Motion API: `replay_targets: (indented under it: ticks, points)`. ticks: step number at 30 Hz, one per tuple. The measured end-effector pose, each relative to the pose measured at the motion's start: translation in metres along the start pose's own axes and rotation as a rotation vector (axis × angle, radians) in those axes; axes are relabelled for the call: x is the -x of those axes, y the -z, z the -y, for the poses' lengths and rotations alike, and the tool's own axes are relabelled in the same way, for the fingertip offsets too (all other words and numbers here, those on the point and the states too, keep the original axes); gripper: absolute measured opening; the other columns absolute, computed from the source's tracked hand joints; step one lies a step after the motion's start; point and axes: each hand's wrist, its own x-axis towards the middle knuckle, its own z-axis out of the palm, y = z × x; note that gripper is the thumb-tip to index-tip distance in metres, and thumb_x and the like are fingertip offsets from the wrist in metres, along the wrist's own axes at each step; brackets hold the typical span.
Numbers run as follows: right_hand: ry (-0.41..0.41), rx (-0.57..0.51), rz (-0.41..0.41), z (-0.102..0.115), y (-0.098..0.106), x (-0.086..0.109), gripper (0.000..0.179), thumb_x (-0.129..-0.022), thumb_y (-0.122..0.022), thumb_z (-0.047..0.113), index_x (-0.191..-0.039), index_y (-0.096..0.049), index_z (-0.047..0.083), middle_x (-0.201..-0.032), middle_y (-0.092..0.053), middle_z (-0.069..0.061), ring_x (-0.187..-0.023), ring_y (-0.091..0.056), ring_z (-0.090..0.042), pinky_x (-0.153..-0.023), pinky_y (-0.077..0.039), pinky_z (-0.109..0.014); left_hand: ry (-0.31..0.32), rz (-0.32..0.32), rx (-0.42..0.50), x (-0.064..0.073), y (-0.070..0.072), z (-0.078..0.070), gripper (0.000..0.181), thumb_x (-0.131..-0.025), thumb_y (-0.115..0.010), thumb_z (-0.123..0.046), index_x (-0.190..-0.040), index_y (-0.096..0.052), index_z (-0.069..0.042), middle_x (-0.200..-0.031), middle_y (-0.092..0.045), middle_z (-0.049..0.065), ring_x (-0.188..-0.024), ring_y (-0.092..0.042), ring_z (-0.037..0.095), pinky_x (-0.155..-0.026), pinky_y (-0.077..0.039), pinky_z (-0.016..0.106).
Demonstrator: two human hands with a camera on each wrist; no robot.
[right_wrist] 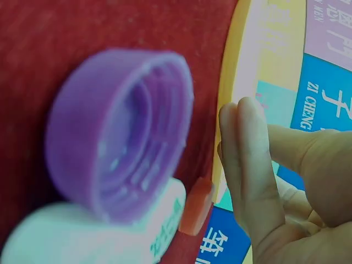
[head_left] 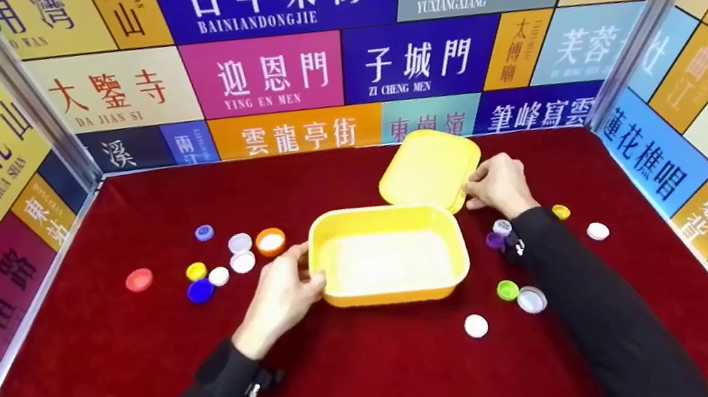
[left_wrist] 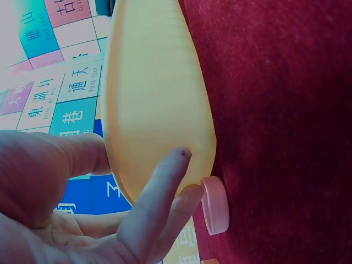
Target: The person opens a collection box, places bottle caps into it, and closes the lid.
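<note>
A yellow rectangular plastic box (head_left: 386, 261) stands uncovered in the middle of the table. My left hand (head_left: 281, 300) grips its left end, thumb at the rim and fingers against the outer wall (left_wrist: 159, 88). Behind the box, at its right, is a yellow lid (head_left: 424, 169). My right hand (head_left: 501, 184) pinches the lid's right edge, where the right wrist view shows my fingers (right_wrist: 256, 159) overlapping the rim. Close to the right wrist sit a purple bottle cap (right_wrist: 77, 132), hollow side showing, and a white cap (right_wrist: 55, 236).
Left of the box lie several bottle caps, among them a red cap (head_left: 139, 280), a blue cap (head_left: 200, 291) and an orange cap (head_left: 271, 242). On the right are a green cap (head_left: 507, 290) and white caps (head_left: 476, 326). Printed panels (head_left: 277, 82) wall the dark red tabletop (head_left: 370, 382).
</note>
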Motion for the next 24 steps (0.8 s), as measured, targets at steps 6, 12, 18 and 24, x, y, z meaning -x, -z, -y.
replay_targets:
  ticks: [6, 12, 18, 24]
  points:
    - [0.053, -0.036, -0.017, 0.000, 0.016, 0.013, 0.027, -0.102, -0.084, 0.013, -0.121, -0.086, -0.006, -0.109, -0.087, -0.029, -0.069, -0.086, -0.014, -0.065, -0.069, -0.027, 0.003, -0.006, -0.024, 0.002, 0.002, 0.000, 0.064, -0.100, -0.073, -0.003, -0.162, -0.062, 0.006, -0.141, -0.081, 0.022, -0.106, -0.085, 0.026, -0.085, -0.072, 0.034]
    - [0.147, 0.051, -0.103, -0.003, 0.039, 0.022, 0.029, -0.104, -0.086, 0.019, -0.125, -0.086, -0.001, -0.114, -0.088, -0.026, -0.071, -0.084, -0.007, -0.064, -0.059, -0.010, -0.061, -0.009, -0.122, -0.002, 0.005, -0.005, 0.065, -0.101, -0.077, -0.005, -0.162, -0.061, 0.008, -0.144, -0.079, 0.024, -0.105, -0.084, 0.028, -0.091, -0.071, 0.040]
    - [0.200, 0.160, -0.110, -0.013, 0.050, 0.024, 0.039, -0.104, -0.087, 0.025, -0.134, -0.082, 0.002, -0.128, -0.084, -0.029, -0.109, -0.085, -0.038, -0.091, -0.067, -0.034, -0.106, -0.003, -0.215, -0.008, 0.008, -0.013, 0.067, -0.101, -0.082, -0.006, -0.161, -0.059, 0.010, -0.146, -0.077, 0.027, -0.113, -0.081, 0.036, -0.105, -0.068, 0.049]
    - [0.236, 0.226, 0.014, -0.023, 0.049, 0.021, 0.060, -0.103, -0.089, 0.029, -0.152, -0.072, -0.001, -0.148, -0.070, -0.035, -0.131, -0.065, -0.051, -0.117, -0.056, -0.065, -0.137, 0.005, -0.323, -0.018, 0.004, -0.018, 0.072, -0.104, -0.081, -0.011, -0.166, -0.053, 0.013, -0.161, -0.066, 0.034, -0.148, -0.067, 0.048, -0.130, -0.054, 0.057]
